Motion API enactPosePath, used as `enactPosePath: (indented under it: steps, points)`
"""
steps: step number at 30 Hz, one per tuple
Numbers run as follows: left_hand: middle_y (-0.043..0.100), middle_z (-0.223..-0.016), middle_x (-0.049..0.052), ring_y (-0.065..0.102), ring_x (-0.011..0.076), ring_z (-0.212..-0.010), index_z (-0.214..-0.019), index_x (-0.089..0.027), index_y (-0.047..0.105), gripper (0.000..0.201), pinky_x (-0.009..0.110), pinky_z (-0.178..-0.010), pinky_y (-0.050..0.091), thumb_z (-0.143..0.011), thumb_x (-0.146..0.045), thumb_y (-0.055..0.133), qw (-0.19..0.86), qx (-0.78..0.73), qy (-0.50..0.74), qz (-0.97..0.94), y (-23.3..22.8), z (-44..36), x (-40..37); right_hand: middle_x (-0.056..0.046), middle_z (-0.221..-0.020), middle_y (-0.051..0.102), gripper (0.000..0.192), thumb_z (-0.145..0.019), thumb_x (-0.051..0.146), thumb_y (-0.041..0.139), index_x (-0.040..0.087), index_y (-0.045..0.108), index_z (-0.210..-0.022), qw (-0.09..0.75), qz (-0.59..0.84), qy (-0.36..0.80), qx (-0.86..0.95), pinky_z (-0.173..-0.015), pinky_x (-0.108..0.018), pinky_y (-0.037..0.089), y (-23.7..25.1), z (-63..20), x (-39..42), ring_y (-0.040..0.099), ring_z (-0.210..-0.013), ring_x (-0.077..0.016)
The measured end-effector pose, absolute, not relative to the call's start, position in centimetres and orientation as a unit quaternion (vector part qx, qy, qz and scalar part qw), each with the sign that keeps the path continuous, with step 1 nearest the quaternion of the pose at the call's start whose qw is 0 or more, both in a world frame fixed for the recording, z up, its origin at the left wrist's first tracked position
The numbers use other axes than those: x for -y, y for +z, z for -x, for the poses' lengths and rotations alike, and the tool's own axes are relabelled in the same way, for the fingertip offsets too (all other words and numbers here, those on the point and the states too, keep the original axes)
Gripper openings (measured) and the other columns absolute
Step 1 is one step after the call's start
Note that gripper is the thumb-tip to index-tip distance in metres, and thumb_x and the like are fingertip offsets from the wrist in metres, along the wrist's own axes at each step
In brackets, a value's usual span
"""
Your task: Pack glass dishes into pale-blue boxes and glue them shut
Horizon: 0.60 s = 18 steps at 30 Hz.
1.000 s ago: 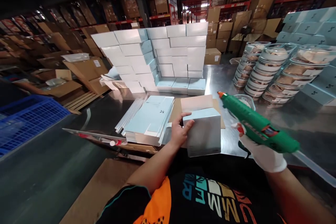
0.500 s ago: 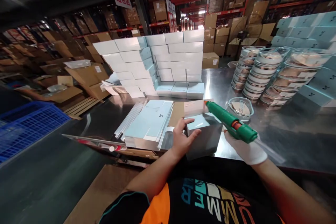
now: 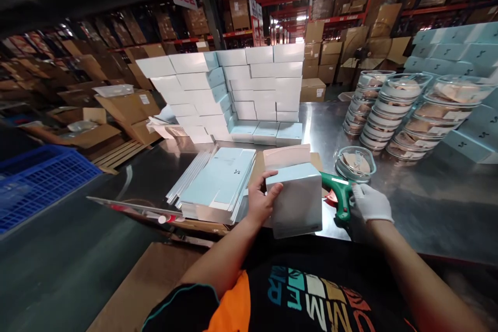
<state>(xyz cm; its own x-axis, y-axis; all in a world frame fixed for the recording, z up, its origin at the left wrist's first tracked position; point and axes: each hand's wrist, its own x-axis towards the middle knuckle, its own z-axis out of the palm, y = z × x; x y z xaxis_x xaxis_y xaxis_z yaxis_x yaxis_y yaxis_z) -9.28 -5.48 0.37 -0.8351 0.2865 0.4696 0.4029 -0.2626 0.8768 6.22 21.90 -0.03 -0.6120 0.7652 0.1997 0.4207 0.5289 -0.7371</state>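
Observation:
My bare left hand (image 3: pixel 261 198) grips the left side of a pale blue and white box (image 3: pixel 298 202), thumb on its near face and fingers along the top edge. The box is tilted slightly at the table's front edge. Right of it, a green hot glue gun (image 3: pixel 341 194) is at the tabletop, its nozzle end hidden behind the box and its handle pointing toward me. My right hand (image 3: pixel 371 202), in a white glove, has its fingers curled at the gun's rear end. A pinkish flap or sheet (image 3: pixel 290 154) shows behind the box.
Flat pale blue cartons (image 3: pixel 218 176) lie stacked on the left, beside clear glue sticks (image 3: pixel 189 176). A wall of white boxes (image 3: pixel 264 85) stands behind. Clear round containers (image 3: pixel 392 109) are piled at right, with one (image 3: pixel 355 162) near the gun. A blue crate (image 3: pixel 46 181) is far left.
The glue gun has come down from above the box to the tabletop at its right, and my right hand has shifted to its rear end. My left hand has turned the box slightly.

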Motion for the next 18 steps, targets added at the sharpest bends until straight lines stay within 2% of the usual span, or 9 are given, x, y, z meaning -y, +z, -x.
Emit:
enactPosePath:
  steps: [3, 5, 6, 9, 12, 15, 18]
  points:
    - [0.08, -0.098, 0.007, 0.074, 0.0264, -0.092, -0.109, -0.021, 0.08, 0.067, 0.037, -0.086, 0.057, -0.077, -0.079, 0.084, 0.024, 0.612, -0.731, 0.302, -0.1, 9.3, 5.1, -0.014, -0.1, 0.081, 0.05, -0.097, 0.064, 0.054, 0.02, 0.076, -0.109, 0.293, 0.297, 0.416, 0.808, -0.089, -0.044, 0.062, 1.2, -5.1, -19.8, 0.077, -0.1, -0.031]
    - [0.081, -0.103, 0.009, 0.075, 0.0273, -0.097, -0.109, -0.021, 0.08, 0.068, 0.038, -0.089, 0.058, -0.077, -0.08, 0.083, 0.018, 0.613, -0.72, 0.326, -0.4, 9.3, 4.9, -0.015, -0.122, 0.08, 0.053, -0.095, 0.06, 0.057, 0.022, 0.071, -0.129, 0.291, 0.228, 0.495, 0.787, -0.096, -0.044, 0.062, 2.0, -3.5, -17.5, 0.075, -0.114, -0.0303]
    - [0.081, -0.106, 0.01, 0.075, 0.0281, -0.1, -0.109, -0.02, 0.08, 0.069, 0.038, -0.09, 0.058, -0.077, -0.081, 0.082, 0.019, 0.613, -0.714, 0.338, -0.6, 9.4, 4.8, -0.013, -0.128, 0.079, 0.054, -0.093, 0.057, 0.06, 0.023, 0.069, -0.133, 0.282, 0.194, 0.528, 0.777, -0.099, -0.043, 0.062, 2.4, -2.7, -16.4, 0.074, -0.118, -0.0293]
    - [0.079, -0.11, 0.012, 0.075, 0.0297, -0.105, -0.109, -0.02, 0.079, 0.07, 0.04, -0.094, 0.058, -0.079, -0.084, 0.079, 0.026, 0.618, -0.698, 0.361, -1.2, 9.7, 4.7, -0.009, -0.127, 0.079, 0.05, -0.086, 0.05, 0.066, 0.023, 0.07, -0.128, 0.252, 0.134, 0.595, 0.751, -0.106, -0.044, 0.06, 3.2, -1.0, -14.4, 0.073, -0.122, -0.0292]
    - [0.078, -0.114, 0.013, 0.072, 0.0327, -0.118, -0.105, -0.02, 0.078, 0.068, 0.044, -0.104, 0.055, -0.079, -0.083, 0.08, 0.037, 0.616, -0.693, 0.374, -2.2, 9.9, 4.7, -0.01, -0.128, 0.078, 0.053, -0.083, 0.054, 0.076, 0.023, 0.07, -0.125, 0.243, 0.082, 0.613, 0.747, -0.11, -0.05, 0.059, 3.4, -1.5, -14.7, 0.07, -0.127, -0.0333]
    - [0.075, -0.122, 0.013, 0.072, 0.0316, -0.125, -0.106, -0.023, 0.068, 0.067, 0.044, -0.107, 0.055, -0.075, -0.078, 0.088, 0.065, 0.566, -0.731, 0.375, -3.1, 10.0, 4.5, -0.013, -0.142, 0.073, 0.059, -0.078, 0.054, 0.091, 0.024, 0.071, -0.124, 0.269, -0.007, 0.543, 0.795, -0.121, -0.055, 0.051, 3.0, -3.3, -16.2, 0.065, -0.139, -0.037]
    - [0.075, -0.12, 0.008, 0.076, 0.0262, -0.118, -0.113, -0.026, 0.061, 0.06, 0.043, -0.105, 0.058, -0.079, -0.063, 0.094, 0.106, 0.499, -0.753, 0.415, -3.2, 10.4, 4.6, -0.014, -0.158, 0.063, 0.039, -0.088, 0.04, 0.088, 0.026, 0.072, -0.12, 0.28, -0.094, 0.456, 0.84, -0.126, -0.06, 0.046, 2.4, -4.9, -16.8, 0.059, -0.15, -0.0356]
